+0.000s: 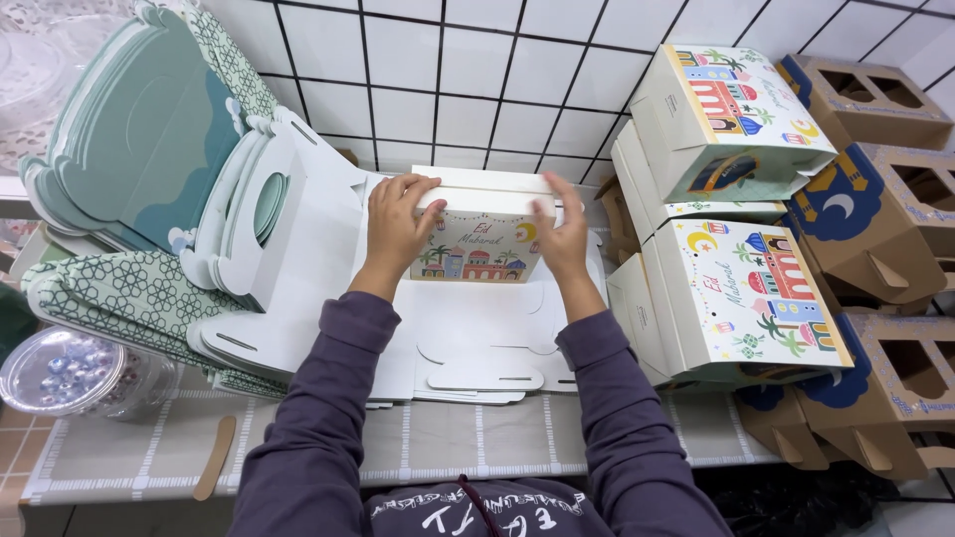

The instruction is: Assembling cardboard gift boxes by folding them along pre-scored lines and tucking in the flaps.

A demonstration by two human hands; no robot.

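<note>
A small white gift box [481,231] printed with colourful buildings and palm trees stands on a stack of flat white box blanks [468,328]. My left hand [396,221] grips its left end, fingers curled over the top edge. My right hand [560,235] presses flat against its right end. Both sleeves are dark purple.
Fanned flat teal and white patterned blanks [149,169] lie at the left. Assembled printed boxes [741,129] and brown cut-out boxes [895,229] are stacked at the right. A clear tub of beads [62,370] and a wooden stick [215,457] sit at the front left. White tiled wall behind.
</note>
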